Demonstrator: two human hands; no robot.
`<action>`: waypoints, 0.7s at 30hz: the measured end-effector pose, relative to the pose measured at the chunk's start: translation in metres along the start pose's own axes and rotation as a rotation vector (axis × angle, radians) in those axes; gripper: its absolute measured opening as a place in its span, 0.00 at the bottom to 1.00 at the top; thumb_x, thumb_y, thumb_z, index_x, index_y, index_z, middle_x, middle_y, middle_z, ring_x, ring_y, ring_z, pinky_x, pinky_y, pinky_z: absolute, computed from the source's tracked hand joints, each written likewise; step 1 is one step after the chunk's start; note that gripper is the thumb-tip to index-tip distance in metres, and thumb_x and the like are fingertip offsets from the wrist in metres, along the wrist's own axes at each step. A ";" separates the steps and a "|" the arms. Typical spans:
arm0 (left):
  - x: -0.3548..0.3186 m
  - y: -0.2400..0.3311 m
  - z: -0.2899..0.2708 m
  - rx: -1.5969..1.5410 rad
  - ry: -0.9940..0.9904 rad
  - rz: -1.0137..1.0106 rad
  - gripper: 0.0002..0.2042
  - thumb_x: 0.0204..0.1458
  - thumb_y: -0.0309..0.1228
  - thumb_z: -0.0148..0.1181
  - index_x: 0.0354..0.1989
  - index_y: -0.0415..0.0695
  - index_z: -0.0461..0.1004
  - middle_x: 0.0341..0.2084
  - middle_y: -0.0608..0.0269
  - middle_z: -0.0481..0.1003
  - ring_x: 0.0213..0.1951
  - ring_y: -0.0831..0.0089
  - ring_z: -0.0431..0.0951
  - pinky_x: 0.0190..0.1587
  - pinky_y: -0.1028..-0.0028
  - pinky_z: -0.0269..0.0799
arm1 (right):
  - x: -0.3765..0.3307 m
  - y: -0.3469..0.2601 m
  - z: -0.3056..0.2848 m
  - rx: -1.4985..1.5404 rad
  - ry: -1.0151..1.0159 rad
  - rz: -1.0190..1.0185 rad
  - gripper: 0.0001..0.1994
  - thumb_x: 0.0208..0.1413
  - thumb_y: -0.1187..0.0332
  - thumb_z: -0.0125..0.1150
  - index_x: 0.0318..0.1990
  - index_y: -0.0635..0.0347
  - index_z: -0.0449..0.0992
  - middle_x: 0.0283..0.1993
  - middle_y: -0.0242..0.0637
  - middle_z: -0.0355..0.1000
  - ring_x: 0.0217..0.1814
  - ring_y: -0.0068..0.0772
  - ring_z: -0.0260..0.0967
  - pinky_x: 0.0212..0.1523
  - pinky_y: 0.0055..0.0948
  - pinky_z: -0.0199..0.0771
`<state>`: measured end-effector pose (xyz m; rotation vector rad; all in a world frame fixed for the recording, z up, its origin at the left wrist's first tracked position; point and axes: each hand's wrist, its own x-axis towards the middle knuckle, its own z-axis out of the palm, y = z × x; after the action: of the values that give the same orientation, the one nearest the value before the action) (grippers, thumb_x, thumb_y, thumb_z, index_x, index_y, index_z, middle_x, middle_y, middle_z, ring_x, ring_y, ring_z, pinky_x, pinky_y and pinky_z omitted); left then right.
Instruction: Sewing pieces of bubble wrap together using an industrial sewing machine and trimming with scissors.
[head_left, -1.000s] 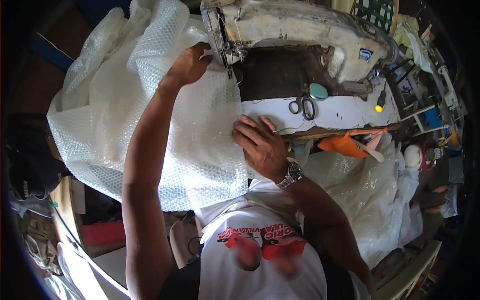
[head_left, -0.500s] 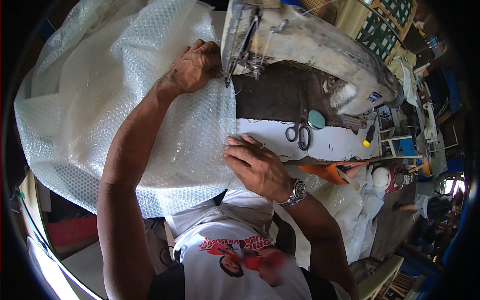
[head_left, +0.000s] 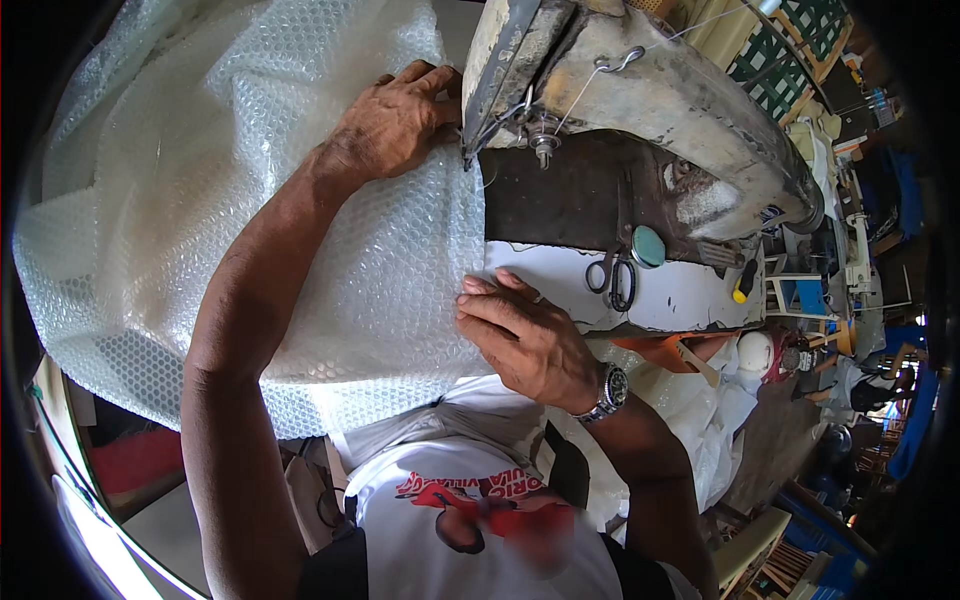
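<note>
A large sheet of clear bubble wrap [head_left: 370, 260] spreads over the left of the work table, rumpled toward the far side. Its right edge runs under the needle area of a worn sewing machine [head_left: 640, 90]. My left hand [head_left: 405, 120] is on the sheet beside the machine head, fingers bent and closed on the wrap; some fingertips are hidden by the machine. Nearer to me, my right hand [head_left: 530, 335], with a watch on its wrist, rests on the sheet's edge. Its fingers are stretched out and lie nearly flat.
Scissors [head_left: 618, 275] and a round green-topped tin [head_left: 648, 247] lie under the machine's arm, right of the wrap. A yellow-and-black handled tool [head_left: 744, 283] lies farther right on the white board [head_left: 690, 295]. More clear plastic [head_left: 690, 420] hangs below the table edge.
The view has shifted slightly, so the machine looks larger and closer. Both hands keep nearly the same places on the bubble wrap.
</note>
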<state>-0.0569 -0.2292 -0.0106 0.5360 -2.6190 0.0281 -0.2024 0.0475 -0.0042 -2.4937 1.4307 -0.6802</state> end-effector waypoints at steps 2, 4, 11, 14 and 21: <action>-0.003 -0.003 0.000 -0.010 -0.022 -0.005 0.13 0.56 0.32 0.64 0.50 0.57 0.83 0.59 0.66 0.72 0.62 0.63 0.70 0.64 0.60 0.71 | 0.002 -0.001 0.001 0.012 -0.008 -0.002 0.12 0.58 0.74 0.59 0.49 0.61 0.79 0.56 0.38 0.74 0.68 0.38 0.70 0.73 0.43 0.64; -0.003 -0.006 0.000 0.015 0.026 0.026 0.14 0.56 0.32 0.63 0.51 0.56 0.83 0.59 0.66 0.72 0.62 0.62 0.70 0.64 0.60 0.71 | 0.007 0.000 0.000 0.020 0.012 0.013 0.13 0.57 0.76 0.60 0.50 0.61 0.80 0.56 0.37 0.75 0.68 0.37 0.71 0.73 0.43 0.64; 0.004 -0.014 -0.009 0.062 0.010 0.017 0.15 0.59 0.34 0.59 0.53 0.56 0.82 0.60 0.66 0.70 0.63 0.62 0.69 0.64 0.60 0.72 | 0.024 0.001 -0.001 0.003 0.043 0.007 0.11 0.56 0.78 0.65 0.47 0.61 0.81 0.55 0.38 0.77 0.65 0.40 0.74 0.71 0.44 0.68; 0.004 -0.021 -0.006 0.072 -0.003 0.016 0.14 0.59 0.34 0.59 0.53 0.57 0.82 0.59 0.66 0.70 0.62 0.62 0.70 0.63 0.62 0.73 | 0.028 0.003 -0.002 -0.001 0.029 0.023 0.12 0.57 0.77 0.65 0.48 0.62 0.81 0.55 0.39 0.77 0.66 0.41 0.73 0.71 0.45 0.68; 0.007 -0.039 0.008 0.099 0.084 0.021 0.14 0.61 0.32 0.55 0.53 0.59 0.80 0.56 0.67 0.70 0.61 0.64 0.71 0.60 0.62 0.75 | 0.041 0.017 -0.003 -0.010 0.004 0.053 0.14 0.55 0.80 0.63 0.49 0.62 0.81 0.56 0.37 0.76 0.66 0.40 0.73 0.71 0.45 0.68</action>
<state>-0.0511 -0.2686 -0.0176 0.5298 -2.5511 0.1840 -0.1989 0.0038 0.0041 -2.4535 1.5002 -0.6696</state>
